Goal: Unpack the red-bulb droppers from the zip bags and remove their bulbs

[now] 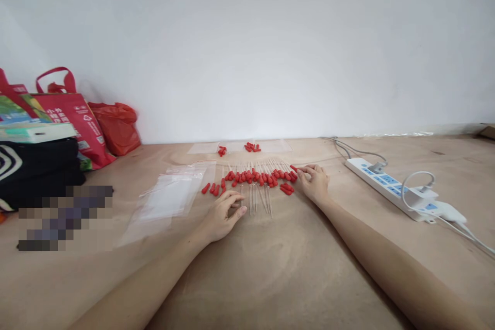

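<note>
A row of several clear glass droppers with red rubber bulbs (259,178) lies on the tan table (270,268), with loose red bulbs (211,188) beside it. My left hand (224,214) rests at the near left end of the row, fingers curled with fingertips pinched near a clear dropper tube. My right hand (315,183) is at the right end, fingers curled and pinching a red bulb (294,168). More red bulbs (252,147) lie on a clear bag at the back.
Clear plastic bags (170,198) lie left of my left hand. Red shopping bags (83,118) and a black bag (34,170) stand at far left by the wall. A white power strip (390,185) with cables lies at right.
</note>
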The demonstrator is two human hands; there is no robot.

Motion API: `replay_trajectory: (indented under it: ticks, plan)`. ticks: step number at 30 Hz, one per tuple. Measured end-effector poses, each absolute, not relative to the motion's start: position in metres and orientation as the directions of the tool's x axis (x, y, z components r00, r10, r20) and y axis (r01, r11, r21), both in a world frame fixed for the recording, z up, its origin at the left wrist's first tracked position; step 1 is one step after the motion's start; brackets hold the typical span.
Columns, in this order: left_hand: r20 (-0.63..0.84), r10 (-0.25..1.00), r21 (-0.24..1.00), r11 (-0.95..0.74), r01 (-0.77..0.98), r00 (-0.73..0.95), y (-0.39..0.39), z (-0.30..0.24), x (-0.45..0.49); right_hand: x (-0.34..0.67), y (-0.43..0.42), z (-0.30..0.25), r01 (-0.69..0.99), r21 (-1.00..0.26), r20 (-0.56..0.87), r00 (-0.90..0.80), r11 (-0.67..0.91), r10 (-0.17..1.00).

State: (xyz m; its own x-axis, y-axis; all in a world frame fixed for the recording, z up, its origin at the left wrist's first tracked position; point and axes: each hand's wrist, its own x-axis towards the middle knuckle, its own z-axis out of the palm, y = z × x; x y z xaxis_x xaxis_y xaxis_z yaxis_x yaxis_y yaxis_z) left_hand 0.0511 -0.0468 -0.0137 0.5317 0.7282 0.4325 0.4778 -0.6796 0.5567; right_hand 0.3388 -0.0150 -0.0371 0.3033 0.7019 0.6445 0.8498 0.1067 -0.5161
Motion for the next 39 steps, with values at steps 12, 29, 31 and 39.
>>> replay_trajectory:
  ticks: [12, 29, 31, 39]
  plan:
    - [0.589, 0.727, 0.418, -0.647, 0.637, 0.352, -0.043, -0.017, 0.047, 0.302, -0.058, -0.025, 0.716, -0.417, 0.726, -0.108, 0.56, 0.679]
    - [0.718, 0.303, -0.223, -0.752, 0.62, 0.626, -0.058, -0.012, 0.064, 0.265, -0.078, -0.021, 0.743, 0.045, 0.761, -0.459, 0.668, 0.46]
    - [0.713, 0.285, -0.243, -0.756, 0.607, 0.64, -0.059, -0.011, 0.064, 0.264, -0.078, -0.021, 0.756, 0.112, 0.77, -0.477, 0.645, 0.425]
    - [0.714, 0.297, -0.195, -0.784, 0.589, 0.634, -0.064, -0.01, 0.064, 0.264, -0.082, -0.017, 0.72, 0.184, 0.737, -0.551, 0.669, 0.391]
